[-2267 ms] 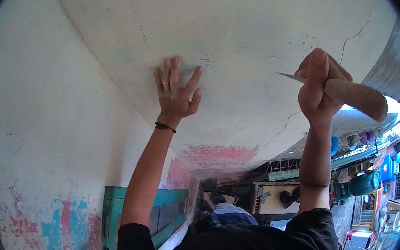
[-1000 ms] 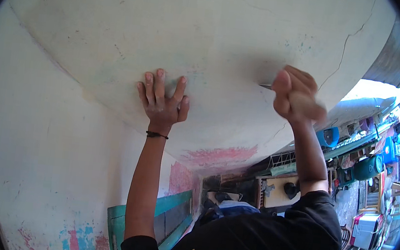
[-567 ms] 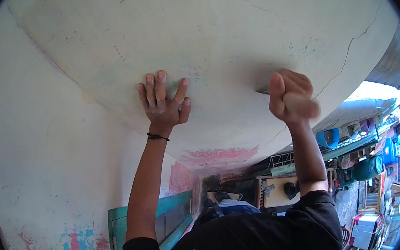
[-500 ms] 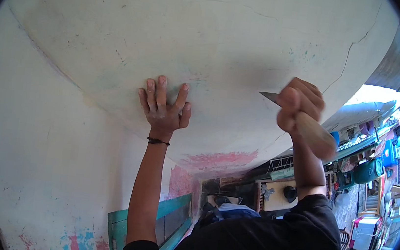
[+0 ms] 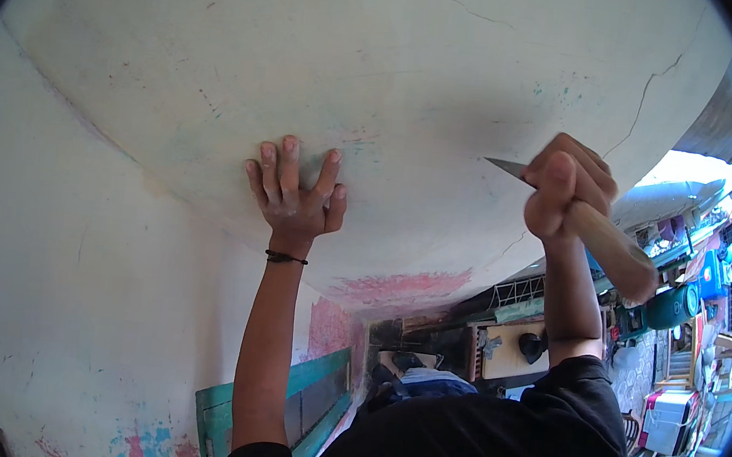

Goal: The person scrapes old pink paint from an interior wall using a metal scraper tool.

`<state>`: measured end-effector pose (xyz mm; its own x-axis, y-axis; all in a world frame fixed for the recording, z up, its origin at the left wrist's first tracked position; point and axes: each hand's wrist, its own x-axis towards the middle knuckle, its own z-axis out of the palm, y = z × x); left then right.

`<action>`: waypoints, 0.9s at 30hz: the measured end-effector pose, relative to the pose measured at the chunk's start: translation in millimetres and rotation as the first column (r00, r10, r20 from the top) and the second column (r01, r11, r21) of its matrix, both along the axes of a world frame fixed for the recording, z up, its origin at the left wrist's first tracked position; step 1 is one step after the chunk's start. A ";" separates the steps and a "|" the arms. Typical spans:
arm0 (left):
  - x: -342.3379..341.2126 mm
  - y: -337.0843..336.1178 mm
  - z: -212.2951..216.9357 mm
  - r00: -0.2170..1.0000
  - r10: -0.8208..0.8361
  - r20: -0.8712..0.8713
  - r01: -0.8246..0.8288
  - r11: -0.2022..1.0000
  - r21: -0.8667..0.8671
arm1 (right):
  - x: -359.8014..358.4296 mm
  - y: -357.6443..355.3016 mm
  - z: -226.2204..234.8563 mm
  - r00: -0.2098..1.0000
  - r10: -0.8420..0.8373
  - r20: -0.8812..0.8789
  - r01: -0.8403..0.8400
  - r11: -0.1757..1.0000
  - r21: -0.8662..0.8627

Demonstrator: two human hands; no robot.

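My left hand [image 5: 295,202] lies flat on the pale painted wall [image 5: 405,206], fingers spread, holding nothing. A dark band circles that wrist. On the right, my right hand [image 5: 570,184] is closed around a scraper [image 5: 613,252] with a thick wooden handle. Its thin metal blade, seen nearly edge-on, points left from beside the thumb, and the handle slants down to the right. Whether the blade tip touches the wall cannot be made out. The hand's shadow falls on the wall above the blade. Faint green and red paint marks show between the hands.
Cracks [image 5: 644,102] run down the wall at upper right. Pink paint patches [image 5: 404,287] show lower down. A green-framed panel [image 5: 214,410] stands beside my left arm. Behind my right arm are a light tabletop [image 5: 514,354], a teal container [image 5: 673,309] and a white cooler [image 5: 669,421].
My right hand has moved slightly right and up with the scraper, whose handle end has swung right. My left hand stays against the wall; the view has shifted a little.
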<state>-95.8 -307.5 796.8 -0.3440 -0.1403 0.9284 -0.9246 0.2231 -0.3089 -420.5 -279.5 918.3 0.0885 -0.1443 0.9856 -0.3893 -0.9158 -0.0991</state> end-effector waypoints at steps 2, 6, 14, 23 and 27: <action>-5.4 5.3 -1.4 1.000 -0.018 -0.020 0.018 1.000 0.011 | 2.1 -7.5 -9.6 0.996 -0.080 -0.026 0.076 0.991 -0.111; -3.1 2.3 -3.6 1.000 0.006 -0.019 -0.006 1.000 0.003 | 4.3 -2.8 -12.9 0.998 -0.059 0.002 0.058 0.988 -0.141; -5.8 4.4 4.4 1.000 0.004 0.016 -0.004 1.000 0.002 | -12.2 5.3 -5.6 0.995 -0.071 0.073 0.074 0.996 -0.048; -4.5 1.5 -5.4 1.000 -0.022 -0.017 0.023 0.999 0.037 | -1.1 -7.0 -18.9 0.998 -0.064 -0.023 0.065 0.998 0.009; 4.4 -2.8 -8.2 1.000 -0.011 -0.026 0.011 1.000 0.009 | 6.1 -7.3 -17.5 0.993 -0.075 -0.089 0.062 0.988 -0.139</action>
<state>-91.5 -310.3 788.7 -0.3215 -0.1450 0.9357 -0.9297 0.2359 -0.2828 -414.4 -286.8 900.7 0.1757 -0.0188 0.9843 -0.4535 -0.8890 0.0640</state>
